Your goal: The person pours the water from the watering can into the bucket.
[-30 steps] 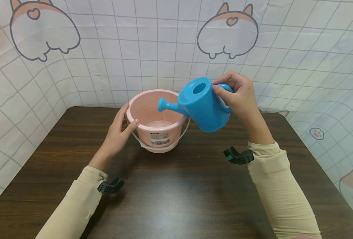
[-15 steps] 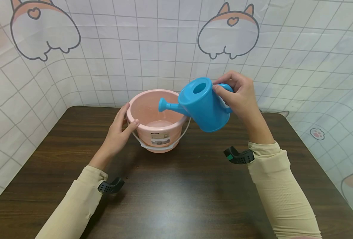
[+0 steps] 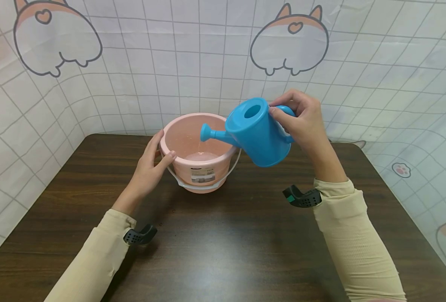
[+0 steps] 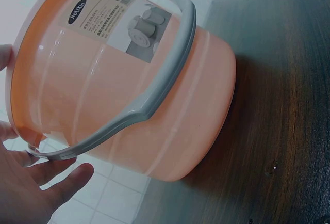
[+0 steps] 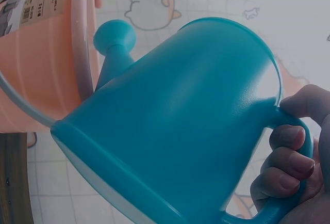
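On the bucket (image 3: 183,136) and watering can (image 3: 262,136), both hands (image 3: 147,167) keep their grip, unmoved.

A left sleeve (image 3: 91,260), cream, lies lower left; a ribbed cream right sleeve (image 3: 355,239), lower right. Left strap (image 3: 140,235) and right strap (image 3: 307,198): black, perforated, the right green-marked.

Glossy dark wood-grain table (image 3: 245,251); white grid-lined backdrop (image 3: 151,42), cartoon animal prints (image 3: 289,46).
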Action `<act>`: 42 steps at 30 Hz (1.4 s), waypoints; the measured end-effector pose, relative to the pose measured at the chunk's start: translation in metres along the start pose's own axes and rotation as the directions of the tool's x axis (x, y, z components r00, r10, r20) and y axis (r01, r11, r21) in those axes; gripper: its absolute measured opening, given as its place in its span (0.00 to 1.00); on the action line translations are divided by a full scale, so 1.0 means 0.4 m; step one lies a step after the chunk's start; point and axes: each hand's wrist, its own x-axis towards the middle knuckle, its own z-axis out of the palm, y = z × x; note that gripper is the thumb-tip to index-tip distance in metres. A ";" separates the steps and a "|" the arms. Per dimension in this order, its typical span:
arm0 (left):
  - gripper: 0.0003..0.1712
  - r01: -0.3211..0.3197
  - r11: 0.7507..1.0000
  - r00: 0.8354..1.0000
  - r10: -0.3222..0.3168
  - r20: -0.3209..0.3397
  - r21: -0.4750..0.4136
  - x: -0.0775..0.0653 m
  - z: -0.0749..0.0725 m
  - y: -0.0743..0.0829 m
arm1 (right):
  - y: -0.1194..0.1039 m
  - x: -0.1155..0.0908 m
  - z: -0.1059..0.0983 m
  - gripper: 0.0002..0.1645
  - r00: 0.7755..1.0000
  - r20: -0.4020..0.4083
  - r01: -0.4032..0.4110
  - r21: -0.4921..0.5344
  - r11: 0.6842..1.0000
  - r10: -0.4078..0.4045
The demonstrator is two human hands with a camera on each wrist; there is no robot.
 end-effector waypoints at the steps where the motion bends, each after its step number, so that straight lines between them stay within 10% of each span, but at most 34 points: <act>1: 0.41 0.000 1.000 1.000 0.000 0.000 0.000 0.000 0.000 0.000 | 0.000 0.000 0.000 0.10 1.000 0.000 0.000 -0.001 1.000 0.000; 42: 0.41 0.012 1.000 1.000 -0.012 -0.003 0.005 0.002 0.000 -0.005 | -0.001 0.002 0.000 0.12 1.000 0.004 0.007 -0.019 1.000 -0.007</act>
